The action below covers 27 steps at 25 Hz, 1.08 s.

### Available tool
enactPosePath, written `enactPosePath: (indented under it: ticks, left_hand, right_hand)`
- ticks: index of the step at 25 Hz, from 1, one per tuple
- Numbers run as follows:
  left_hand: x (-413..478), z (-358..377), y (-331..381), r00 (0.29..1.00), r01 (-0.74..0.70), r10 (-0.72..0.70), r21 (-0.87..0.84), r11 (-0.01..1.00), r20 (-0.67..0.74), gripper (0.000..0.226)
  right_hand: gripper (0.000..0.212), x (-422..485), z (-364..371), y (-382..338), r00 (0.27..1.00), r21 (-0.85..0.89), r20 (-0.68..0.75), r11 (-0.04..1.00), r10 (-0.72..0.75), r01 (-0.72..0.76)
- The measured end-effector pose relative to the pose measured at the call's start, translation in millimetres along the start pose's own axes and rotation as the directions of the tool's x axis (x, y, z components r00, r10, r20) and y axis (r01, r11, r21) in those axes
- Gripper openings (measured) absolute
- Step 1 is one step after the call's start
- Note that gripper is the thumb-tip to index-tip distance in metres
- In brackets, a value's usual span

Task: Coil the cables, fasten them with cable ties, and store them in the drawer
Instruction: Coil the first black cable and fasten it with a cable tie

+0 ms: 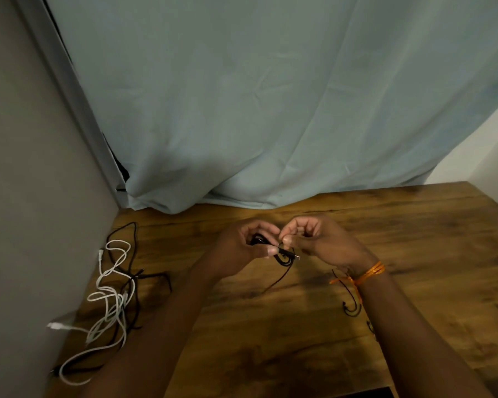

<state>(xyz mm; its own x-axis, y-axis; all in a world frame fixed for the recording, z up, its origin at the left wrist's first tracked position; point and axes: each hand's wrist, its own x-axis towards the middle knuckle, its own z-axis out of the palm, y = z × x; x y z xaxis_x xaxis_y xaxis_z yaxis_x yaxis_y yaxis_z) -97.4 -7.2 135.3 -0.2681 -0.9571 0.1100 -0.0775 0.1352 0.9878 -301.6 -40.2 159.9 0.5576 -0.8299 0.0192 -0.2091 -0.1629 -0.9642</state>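
The left hand [242, 249] curls its fingers round small loops of a thin black cable [282, 259], held just above the brown wooden table [270, 340]. The right hand [319, 242] pinches the same cable near its plug end, close to the left thumb. A loose tail hangs down to the table. The cable looks light, soft and springy, so the loops may pop open. It is best to squeeze them in the middle while tying. An orange thread band [368, 272] sits on the right wrist. Near it lie small black curly pieces [351, 307], maybe cable ties. Far left, by the wall, lies a messy pile of white and black cables [112, 291]. A pale blue cloth [270, 96] hangs behind.
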Motion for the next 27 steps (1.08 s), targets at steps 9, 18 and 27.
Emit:
enactPosePath:
  ticks: [9, 18, 27]
  left_hand:
    - [-4.4, -13.6, 2.3, 0.994, -0.053, 0.034, -0.189, 0.981, -0.106, 0.025]
    - [-2.8, -5.2, 14.6, 0.967, -0.157, 0.128, -0.116, 0.981, -0.222, 0.032]
    - [-0.3, -7.9, 22.9, 0.946, -0.168, 0.164, 0.008, 0.986, -0.279, 0.027]
  right_hand:
    - [0.016, 24.2, 18.5, 5.7, 0.985, 0.311, -0.159, 0.944, -0.065, 0.113]
    - [0.048, 29.2, 43.9, 15.6, 0.959, 0.583, -0.283, 0.792, -0.009, 0.18]
    - [0.029, 31.1, 60.6, 8.1, 0.962, 0.739, -0.266, 0.654, 0.059, 0.164]
